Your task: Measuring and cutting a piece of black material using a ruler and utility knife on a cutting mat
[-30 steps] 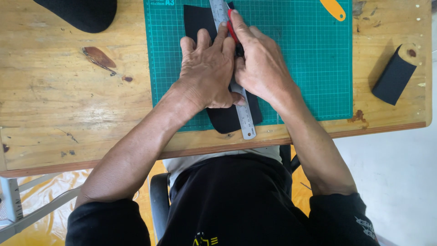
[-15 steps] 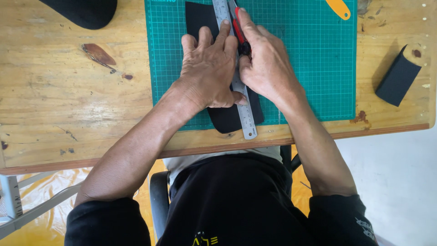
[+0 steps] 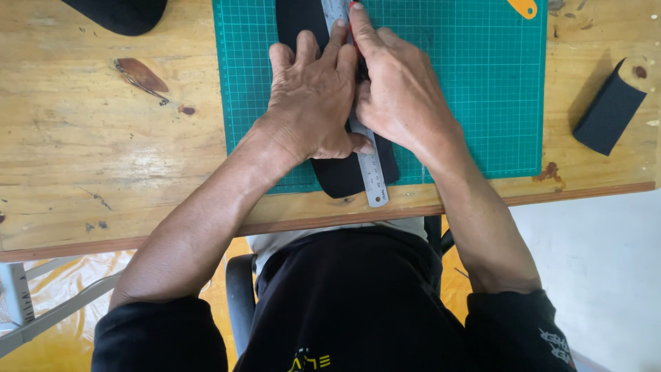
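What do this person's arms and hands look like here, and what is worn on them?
Both hands, left hand and right hand, are bare: no gloves, rings or watch visible. The forearms are bare too, with black sleeves pushed up near the elbows. The right sleeve carries a small pale printed mark.

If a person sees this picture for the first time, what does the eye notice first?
First, the two hands pressed together at the top centre: the left hand flat on a steel ruler over a black sheet, the right hand gripping a red-handled tool beside the ruler. Then the green cutting mat on the wooden table.
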